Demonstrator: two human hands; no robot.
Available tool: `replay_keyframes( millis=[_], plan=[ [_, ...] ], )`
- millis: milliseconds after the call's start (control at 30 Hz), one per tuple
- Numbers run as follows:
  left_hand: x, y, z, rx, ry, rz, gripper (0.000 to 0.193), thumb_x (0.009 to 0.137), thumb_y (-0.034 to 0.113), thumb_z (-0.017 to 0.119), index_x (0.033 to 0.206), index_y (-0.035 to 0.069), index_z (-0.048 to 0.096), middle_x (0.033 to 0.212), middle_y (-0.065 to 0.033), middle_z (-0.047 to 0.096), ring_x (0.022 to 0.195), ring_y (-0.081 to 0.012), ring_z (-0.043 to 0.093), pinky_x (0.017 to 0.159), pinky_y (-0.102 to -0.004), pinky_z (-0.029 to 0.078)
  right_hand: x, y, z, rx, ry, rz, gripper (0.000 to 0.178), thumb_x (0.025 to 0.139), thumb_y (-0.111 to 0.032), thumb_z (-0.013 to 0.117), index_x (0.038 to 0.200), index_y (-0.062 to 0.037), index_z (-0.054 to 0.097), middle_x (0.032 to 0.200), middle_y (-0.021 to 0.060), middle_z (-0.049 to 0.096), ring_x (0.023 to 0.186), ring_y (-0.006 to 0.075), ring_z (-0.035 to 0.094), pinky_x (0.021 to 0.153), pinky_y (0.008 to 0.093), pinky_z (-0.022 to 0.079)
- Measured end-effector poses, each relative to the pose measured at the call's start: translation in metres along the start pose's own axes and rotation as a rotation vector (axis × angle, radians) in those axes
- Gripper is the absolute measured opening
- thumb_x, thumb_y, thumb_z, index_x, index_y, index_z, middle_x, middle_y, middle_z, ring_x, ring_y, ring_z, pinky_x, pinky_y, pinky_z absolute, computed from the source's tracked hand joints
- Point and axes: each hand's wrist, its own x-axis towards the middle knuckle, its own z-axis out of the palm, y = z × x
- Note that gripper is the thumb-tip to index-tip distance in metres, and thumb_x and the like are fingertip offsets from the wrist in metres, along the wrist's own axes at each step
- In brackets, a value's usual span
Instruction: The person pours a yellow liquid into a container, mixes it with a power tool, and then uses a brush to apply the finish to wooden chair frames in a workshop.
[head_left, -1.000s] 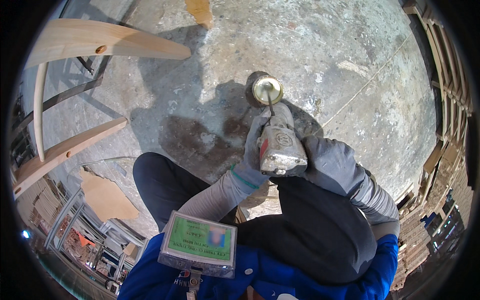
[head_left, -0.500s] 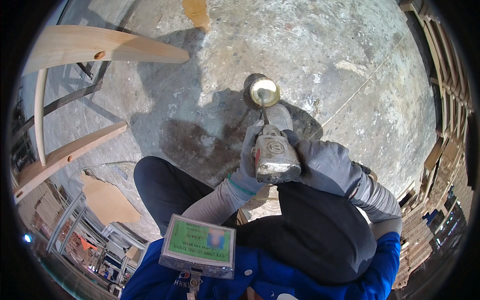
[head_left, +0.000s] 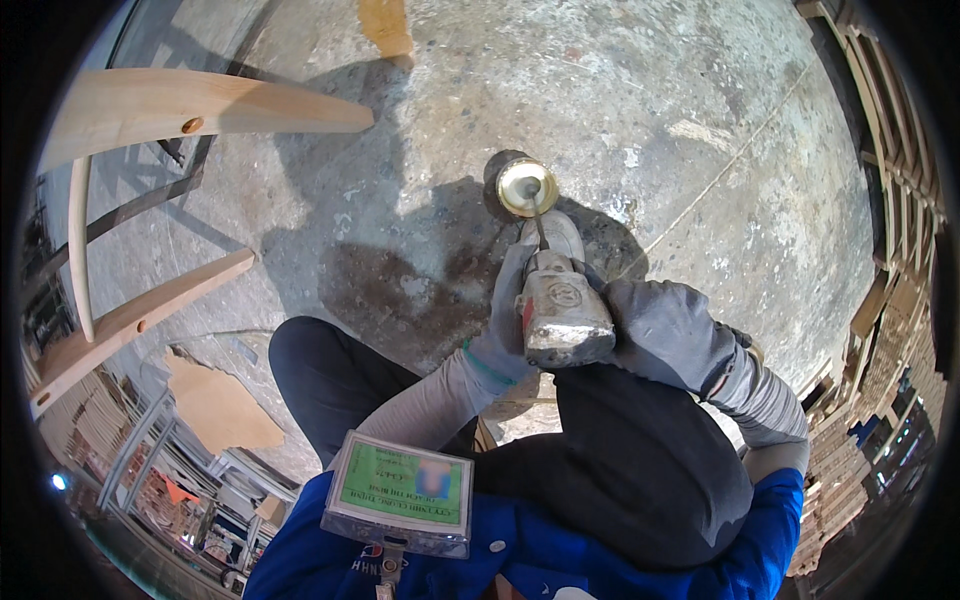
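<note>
Clasping the tool (head_left: 567, 320), round emblem (head_left: 566, 294) up, between left hand (head_left: 502, 325) at nine o'clock and right hand (head_left: 657, 325) at three, we point its rod (head_left: 541, 230) into the cup (head_left: 516, 187) near twelve; our printed badge (head_left: 395, 487) lies at seven.

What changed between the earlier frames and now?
The power tool swung left, then back right, its thin rod still pointing into the round tin. Nothing grasped or released: left hand and right hand keep their grip. The tin stayed on the floor.
</note>
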Motion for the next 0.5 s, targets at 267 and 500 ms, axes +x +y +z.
replay_keyframes(
  millis=[267, 500],
  plan=[
    [0.023, 0.029, 0.010, 0.203, 0.101, -0.118, 0.033, 0.089, 0.038, 0.052, 0.101, 0.008, 0.057, 0.083, -0.0076, 0.061, 0.073, -0.0200, 0.064, 0.067, -0.0353, 0.056, 0.001, -0.005, -0.012, -0.010, -0.074, 0.056, 0.052, 0.070, -0.037, 0.068, 0.103, 0.0004, 0.052, 0.069, 0.0128, 0.060, 0.062, 0.0284, 0.063, 0.051, 0.0381, 0.049],
    [0.023, 0.033, 0.007, 0.346, 0.146, -0.096, 0.031, 0.088, 0.038, 0.054, 0.101, 0.010, 0.057, 0.082, -0.0051, 0.063, 0.069, -0.0175, 0.064, 0.062, -0.0319, 0.057, 0.000, 0.000, -0.005, 0.037, -0.061, 0.039, 0.040, 0.072, -0.042, 0.065, 0.084, -0.0058, 0.054, 0.067, 0.0130, 0.059, 0.060, 0.0314, 0.061, 0.051, 0.0412, 0.048]
  ],
)
